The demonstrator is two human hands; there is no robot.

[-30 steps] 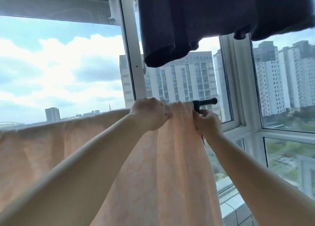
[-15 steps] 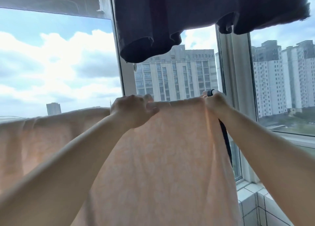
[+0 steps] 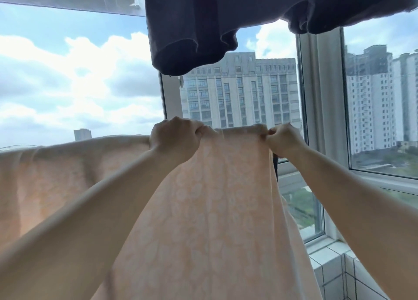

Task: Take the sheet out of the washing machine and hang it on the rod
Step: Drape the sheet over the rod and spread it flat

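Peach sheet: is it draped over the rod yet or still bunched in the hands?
Draped. The peach sheet hangs down flat from its top fold, running left; the left hand and right hand pinch that fold. The rod itself is hidden.
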